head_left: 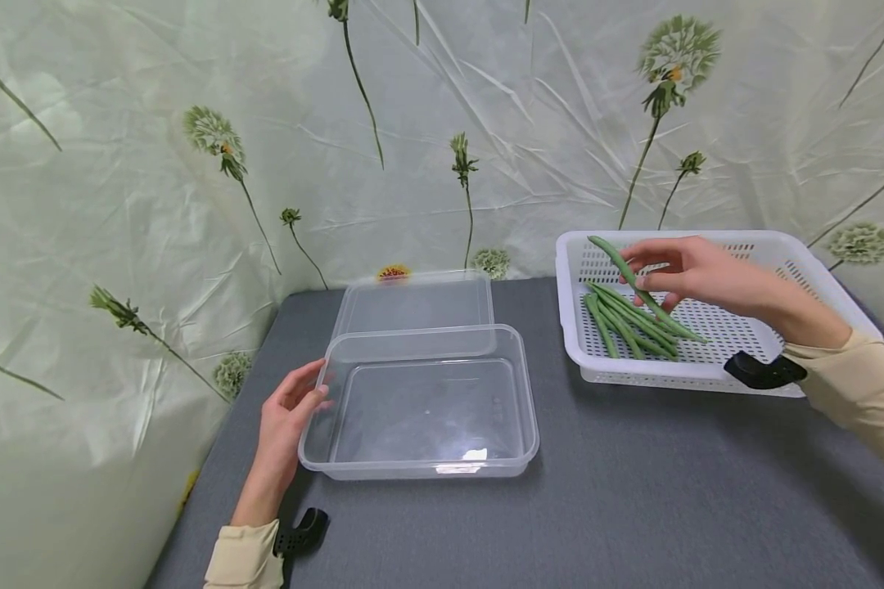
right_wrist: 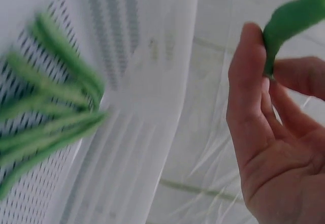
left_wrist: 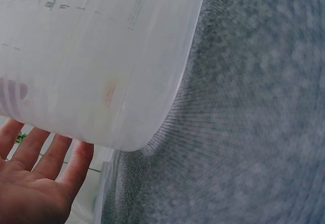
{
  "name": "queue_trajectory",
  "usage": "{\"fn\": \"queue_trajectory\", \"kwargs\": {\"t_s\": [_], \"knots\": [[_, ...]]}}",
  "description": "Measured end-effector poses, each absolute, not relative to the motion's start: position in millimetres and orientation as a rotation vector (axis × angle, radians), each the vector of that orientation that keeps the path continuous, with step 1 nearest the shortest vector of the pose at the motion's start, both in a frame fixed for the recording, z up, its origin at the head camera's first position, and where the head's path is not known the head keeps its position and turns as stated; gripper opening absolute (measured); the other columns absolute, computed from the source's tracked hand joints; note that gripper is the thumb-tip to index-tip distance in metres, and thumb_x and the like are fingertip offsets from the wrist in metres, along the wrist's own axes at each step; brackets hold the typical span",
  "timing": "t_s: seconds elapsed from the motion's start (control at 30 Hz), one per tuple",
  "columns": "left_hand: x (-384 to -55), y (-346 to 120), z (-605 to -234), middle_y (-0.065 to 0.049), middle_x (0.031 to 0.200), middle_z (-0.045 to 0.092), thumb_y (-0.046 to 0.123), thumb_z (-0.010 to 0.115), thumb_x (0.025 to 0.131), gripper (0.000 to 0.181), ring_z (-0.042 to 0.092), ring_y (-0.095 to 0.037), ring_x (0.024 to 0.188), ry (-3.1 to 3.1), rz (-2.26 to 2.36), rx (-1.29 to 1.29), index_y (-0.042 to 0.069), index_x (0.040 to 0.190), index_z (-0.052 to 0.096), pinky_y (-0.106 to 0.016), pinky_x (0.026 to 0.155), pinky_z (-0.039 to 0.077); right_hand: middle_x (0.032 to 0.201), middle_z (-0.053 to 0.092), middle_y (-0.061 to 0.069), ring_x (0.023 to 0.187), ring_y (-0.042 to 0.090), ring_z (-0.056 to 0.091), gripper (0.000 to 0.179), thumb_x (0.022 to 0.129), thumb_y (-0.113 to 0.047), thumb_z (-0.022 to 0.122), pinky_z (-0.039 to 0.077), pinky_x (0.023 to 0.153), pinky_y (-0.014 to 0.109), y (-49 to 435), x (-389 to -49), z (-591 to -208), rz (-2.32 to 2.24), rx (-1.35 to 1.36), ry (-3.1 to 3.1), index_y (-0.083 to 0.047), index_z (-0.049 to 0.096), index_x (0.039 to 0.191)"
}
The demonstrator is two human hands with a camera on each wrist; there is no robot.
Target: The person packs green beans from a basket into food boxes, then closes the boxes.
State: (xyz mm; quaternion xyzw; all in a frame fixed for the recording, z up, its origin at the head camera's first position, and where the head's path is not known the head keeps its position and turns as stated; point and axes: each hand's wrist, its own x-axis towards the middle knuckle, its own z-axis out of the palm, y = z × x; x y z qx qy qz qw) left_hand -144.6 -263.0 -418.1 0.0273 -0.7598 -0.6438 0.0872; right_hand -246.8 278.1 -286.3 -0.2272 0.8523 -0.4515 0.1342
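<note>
My left hand [head_left: 289,417] holds the clear plastic container [head_left: 427,470] by its left wall, thumb at the rim. In the left wrist view its fingers [left_wrist: 76,168] reach up to the container's cloudy wall [left_wrist: 101,56], and their tips are hidden behind it. Over the white plastic basket [head_left: 570,327], my right hand [head_left: 714,278] pinches one long green bean [head_left: 615,258] between thumb and fingers. Several more green beans [head_left: 626,323] lie bunched on the basket's perforated floor below. The right wrist view shows the pinched bean's end [right_wrist: 292,23] between the fingertips.
Behind the container lies a clear flat lid [head_left: 412,303], partly overlapped by it. Dark grey cloth covers the table [head_left: 560,491]. A pale curtain with a dandelion print [head_left: 412,123] hangs at the back and left. Each wrist wears a black band [head_left: 762,370].
</note>
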Motion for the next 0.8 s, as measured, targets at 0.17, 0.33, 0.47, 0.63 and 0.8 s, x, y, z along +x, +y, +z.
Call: {"fn": "queue_trajectory", "kwargs": {"t_s": [0.17,0.33,0.47,0.63,0.8], "knots": [[-144.0,-263.4,-417.5,-0.017,0.137,0.054,0.014,0.062,0.099,0.041,0.057,-0.023,0.118,-2.259,-1.918,0.073,0.005,0.139,0.053,-0.027,0.084,0.053,0.123,0.06,0.012,0.087,0.021,0.068,0.042,0.099,-0.003,0.057,0.056,0.063,0.037,254.3,-236.7,-290.3,-1.437,-0.686,2.474,0.003,0.048,0.139],[-144.1,-262.5,-416.1,-0.016,0.137,0.054,0.013,0.061,0.099,0.041,0.057,-0.021,0.118,-2.25,-1.93,0.074,0.005,0.138,0.053,-0.027,0.084,0.053,0.124,0.056,0.024,0.085,0.017,0.069,0.043,0.098,-0.001,0.056,0.056,0.062,0.035,227.6,-225.3,-294.9,-1.543,-0.713,2.473,0.005,0.047,0.139],[-145.0,-261.8,-415.5,-0.015,0.136,0.055,0.013,0.061,0.099,0.041,0.058,-0.021,0.118,-2.238,-1.942,0.087,0.005,0.138,0.054,-0.028,0.084,0.054,0.121,0.056,0.024,0.083,0.021,0.069,0.042,0.097,0.001,0.057,0.056,0.059,0.034,205.6,-216.8,-298.7,-1.659,-0.725,2.47,0.006,0.049,0.137],[-145.9,-262.7,-415.7,-0.018,0.137,0.053,0.012,0.061,0.099,0.041,0.058,-0.023,0.119,-2.226,-1.953,0.067,0.004,0.138,0.053,-0.03,0.084,0.054,0.118,0.059,0.018,0.086,0.025,0.07,0.042,0.096,-0.001,0.061,0.057,0.062,0.037,180.7,-206.4,-304.0,-1.777,-0.73,2.446,0.001,0.051,0.137],[-145.4,-262.2,-416.0,-0.018,0.137,0.053,0.012,0.061,0.099,0.041,0.058,-0.023,0.119,-2.225,-1.958,0.061,0.003,0.138,0.053,-0.03,0.084,0.054,0.117,0.059,0.015,0.086,0.021,0.069,0.043,0.095,-0.002,0.063,0.058,0.063,0.043,157.4,-197.8,-311.4,-1.868,-0.767,2.363,0.0,0.052,0.137]]}}
